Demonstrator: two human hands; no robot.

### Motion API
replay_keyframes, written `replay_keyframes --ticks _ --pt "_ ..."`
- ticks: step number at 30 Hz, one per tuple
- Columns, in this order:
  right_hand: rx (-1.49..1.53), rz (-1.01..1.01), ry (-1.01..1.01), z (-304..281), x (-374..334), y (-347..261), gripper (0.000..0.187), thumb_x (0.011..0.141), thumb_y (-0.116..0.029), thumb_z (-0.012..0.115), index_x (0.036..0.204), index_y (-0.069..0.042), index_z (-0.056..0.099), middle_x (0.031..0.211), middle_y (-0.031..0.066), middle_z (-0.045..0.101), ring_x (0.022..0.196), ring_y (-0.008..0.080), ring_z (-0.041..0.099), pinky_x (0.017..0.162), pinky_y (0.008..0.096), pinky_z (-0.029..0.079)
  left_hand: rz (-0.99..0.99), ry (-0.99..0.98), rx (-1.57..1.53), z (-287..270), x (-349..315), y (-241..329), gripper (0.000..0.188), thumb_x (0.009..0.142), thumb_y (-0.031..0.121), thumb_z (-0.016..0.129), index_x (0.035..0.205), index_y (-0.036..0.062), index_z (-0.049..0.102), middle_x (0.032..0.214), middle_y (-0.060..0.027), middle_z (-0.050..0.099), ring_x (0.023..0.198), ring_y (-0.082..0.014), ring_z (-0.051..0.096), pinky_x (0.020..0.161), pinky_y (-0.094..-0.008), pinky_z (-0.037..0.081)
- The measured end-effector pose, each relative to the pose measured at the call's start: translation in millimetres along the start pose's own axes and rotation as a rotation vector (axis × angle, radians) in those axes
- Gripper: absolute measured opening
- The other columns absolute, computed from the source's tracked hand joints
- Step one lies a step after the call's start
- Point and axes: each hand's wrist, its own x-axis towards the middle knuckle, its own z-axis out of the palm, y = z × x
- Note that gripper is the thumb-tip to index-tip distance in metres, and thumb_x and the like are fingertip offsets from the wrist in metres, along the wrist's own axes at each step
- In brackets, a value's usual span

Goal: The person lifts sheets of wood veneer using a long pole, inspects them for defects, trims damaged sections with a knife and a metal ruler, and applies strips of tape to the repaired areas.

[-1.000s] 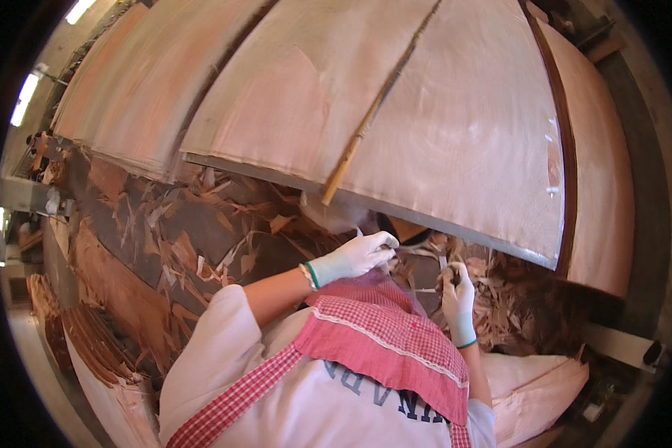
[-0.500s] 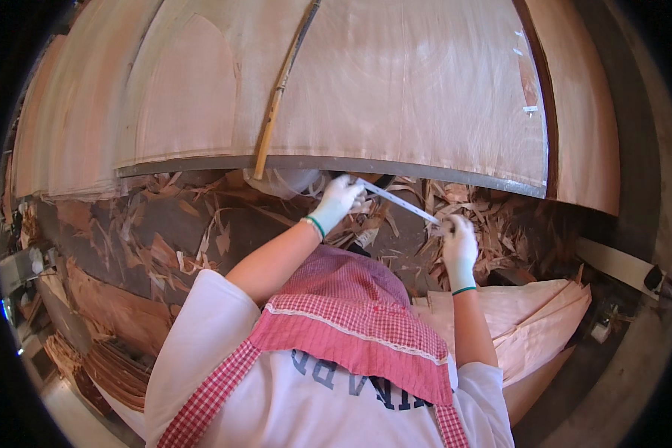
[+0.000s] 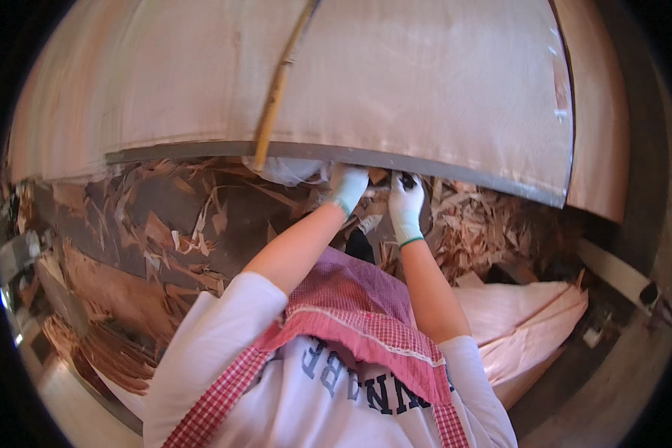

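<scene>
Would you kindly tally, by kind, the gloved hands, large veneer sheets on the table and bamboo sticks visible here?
Gloved hands: 2, the left hand and right hand, both at the table's front edge.
Large veneer sheets: 2, the wide sheet and the strip at the right.
Bamboo sticks: 1, the stick.
Total: 5

No package, label, sign or screen showed anywhere in the view — none on the broad pale veneer sheet (image 3: pixel 425 97), none below its grey front edge among the wood scraps (image 3: pixel 201 216). The only lettering was dark blue print on the person's white shirt (image 3: pixel 351 381), under the sheet.
</scene>
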Motion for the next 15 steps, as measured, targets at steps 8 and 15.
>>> replay_keyframes --ticks 8,15 --pt "-0.843 -0.614 -0.223 8.3 -13.4 -19.1 0.021 0.085 -0.011 0.063 0.105 -0.007 0.064 0.098 0.0231 0.059 0.089 0.0413 0.060 0.073 0.0467 0.051 0.243 0.609 0.019 -351.6 -81.8 -58.7 0.013 0.087 0.010 0.061 0.092 -0.0016 0.064 0.080 -0.0063 0.064 0.074 -0.0120 0.056 0.069 -0.0304 0.047" --pt "-0.177 -0.578 -0.827 100.0 -117.1 -168.8 0.030 0.089 -0.004 0.054 0.119 -0.002 0.055 0.114 0.0152 0.060 0.103 0.0251 0.061 0.086 0.0327 0.049 0.709 -0.121 0.383 -278.9 -147.8 88.3 0.015 0.084 0.018 0.062 0.090 0.0031 0.062 0.085 -0.0160 0.060 0.081 -0.0321 0.061 0.071 -0.0387 0.049"
